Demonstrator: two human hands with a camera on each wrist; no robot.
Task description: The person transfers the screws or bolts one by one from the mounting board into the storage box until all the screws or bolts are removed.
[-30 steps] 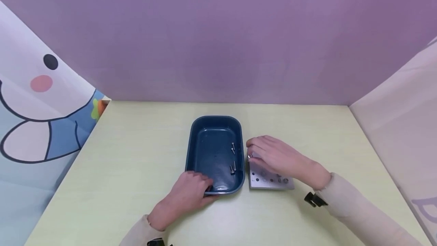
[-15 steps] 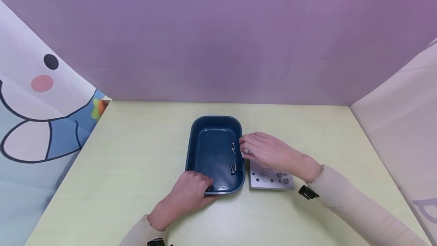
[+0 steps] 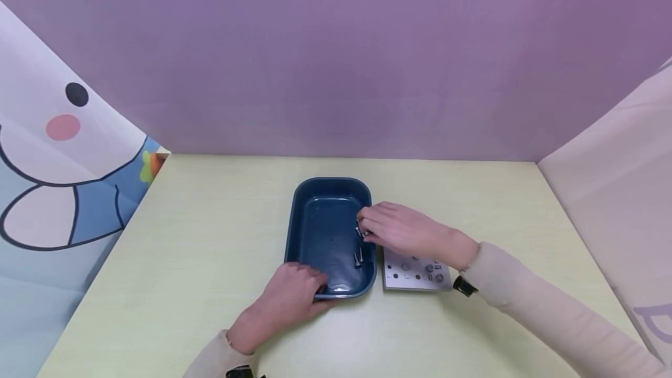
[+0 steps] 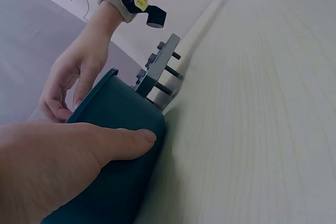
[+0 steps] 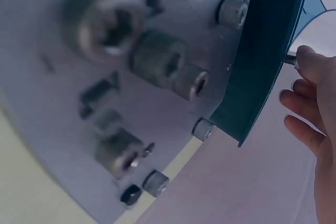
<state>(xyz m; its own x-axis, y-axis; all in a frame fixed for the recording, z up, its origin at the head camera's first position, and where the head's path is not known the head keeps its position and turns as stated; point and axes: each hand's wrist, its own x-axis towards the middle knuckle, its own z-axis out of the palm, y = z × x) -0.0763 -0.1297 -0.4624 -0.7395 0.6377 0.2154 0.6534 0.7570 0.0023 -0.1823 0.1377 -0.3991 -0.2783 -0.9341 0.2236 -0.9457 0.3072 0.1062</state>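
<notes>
Beige cloth [image 3: 216, 356] covers the left wrist, at lower left; the left hand [image 3: 293, 289] has its grip clamped on the near-left corner of the dark blue tray [image 3: 294, 220], thumb outside the wall. Loose screws [image 3: 357, 259] lie along the tray's right side, the upper ones partly covered by fingers. Just right of centre, the right hand [image 3: 401, 230] reaches over the tray's right rim, its grip pinched on a threaded screw [image 5: 290, 60]. Right of the tray, partly under that hand, is a grey metal plate [image 3: 403, 284] with socket-head screws [image 5: 157, 59] seated in it and some dark holes bare.

The work looks partway: screws are split between tray, hand and plate.

Pale, faintly grained tabletop [image 3: 210, 214] spreads beneath. Around it stand a cartoon-printed panel [image 3: 39, 162] at left, a purple backdrop [image 3: 315, 74] and a whitish, creased panel [image 3: 609, 191] at right.
</notes>
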